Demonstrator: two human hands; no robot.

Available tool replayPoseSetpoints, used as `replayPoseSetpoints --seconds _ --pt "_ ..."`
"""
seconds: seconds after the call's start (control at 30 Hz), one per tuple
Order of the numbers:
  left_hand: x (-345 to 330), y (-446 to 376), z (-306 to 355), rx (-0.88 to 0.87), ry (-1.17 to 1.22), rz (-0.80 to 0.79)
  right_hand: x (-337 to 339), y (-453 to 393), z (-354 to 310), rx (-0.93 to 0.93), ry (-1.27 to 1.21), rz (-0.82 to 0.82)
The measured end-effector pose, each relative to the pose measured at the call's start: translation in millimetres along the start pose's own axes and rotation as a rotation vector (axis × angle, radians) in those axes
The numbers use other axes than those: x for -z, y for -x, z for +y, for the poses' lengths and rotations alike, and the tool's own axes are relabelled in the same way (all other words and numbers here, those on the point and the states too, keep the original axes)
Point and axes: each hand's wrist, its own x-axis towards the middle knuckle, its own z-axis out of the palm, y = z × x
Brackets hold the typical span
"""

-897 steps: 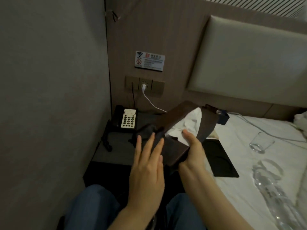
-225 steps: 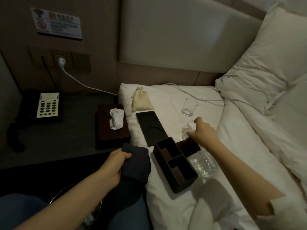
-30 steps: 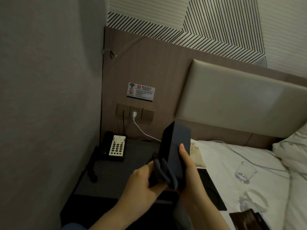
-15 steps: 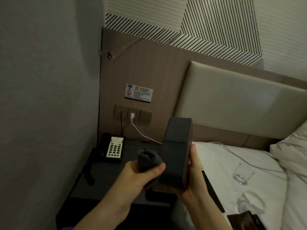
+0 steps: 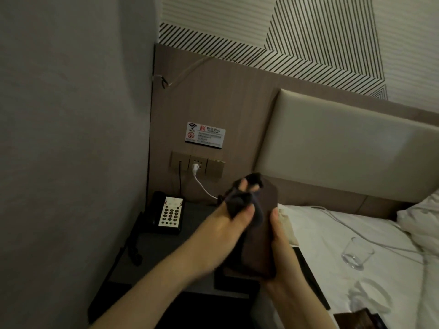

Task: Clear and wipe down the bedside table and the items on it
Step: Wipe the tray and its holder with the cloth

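Box point(image 5: 260, 236) held upright above the table's point(image 5: 164, 257) front right corner, being wiped with a cloth point(image 5: 244, 205).

The right hand point(image 5: 276, 236) grips the box's lower right side; the left hand point(image 5: 228, 224) clutches the bunched cloth against its face. Held one-handed and pushed on, the box could twist free and drop onto the dark item lying under it at the table's front edge. The phone point(image 5: 169, 213) sits at the table's back left corner, its cord hanging off the left edge. A white cable point(image 5: 202, 186) runs from the wall socket behind the hands; a wide swipe might snag it. A glass point(image 5: 356, 254) stands on the bed, well apart.
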Motion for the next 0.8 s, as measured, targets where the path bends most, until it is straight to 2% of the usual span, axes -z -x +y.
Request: replayPoseSetpoints --seconds 0.07,0.17,0.27,0.33,0.43,0.53,0.6,0.7,0.8 --pt "-13.2 21.6 -16.0 -0.038 0.059 -0.091 11.5 0.8 -18.6 0.041 -0.01 -0.027" --pt "-23.5 35.6 -28.1 -0.076 0.005 -0.147 20.4 -3.4 -30.1 0.062 0.026 0.038" --pt "-19.5 17.9 -21.7 -0.083 0.007 0.008 9.9 -2.1 -12.7 0.02 0.045 0.048" --pt "-9.7 -1.1 -11.7 -0.024 0.047 0.11 4.8 1.2 4.9 -0.002 0.143 0.076" --pt "6.0 -19.4 -2.6 0.07 0.068 0.142 2.1 1.5 20.6 -0.076 0.209 0.117" --pt "1.1 -9.0 -3.3 0.04 0.085 0.09 -5.0 0.8 12.6 0.018 0.054 0.12" --pt "-9.3 9.0 -10.8 -0.003 0.072 0.039 -6.3 -0.6 -3.2 0.018 -0.102 0.125" --pt "-21.5 31.2 -18.8 -0.099 -0.062 -0.032 -6.0 1.7 -21.3 -0.088 -0.277 0.165" --pt "-28.3 34.1 -16.3 -0.194 -0.263 0.021 -12.9 7.9 -14.1 -0.088 -0.379 0.197"
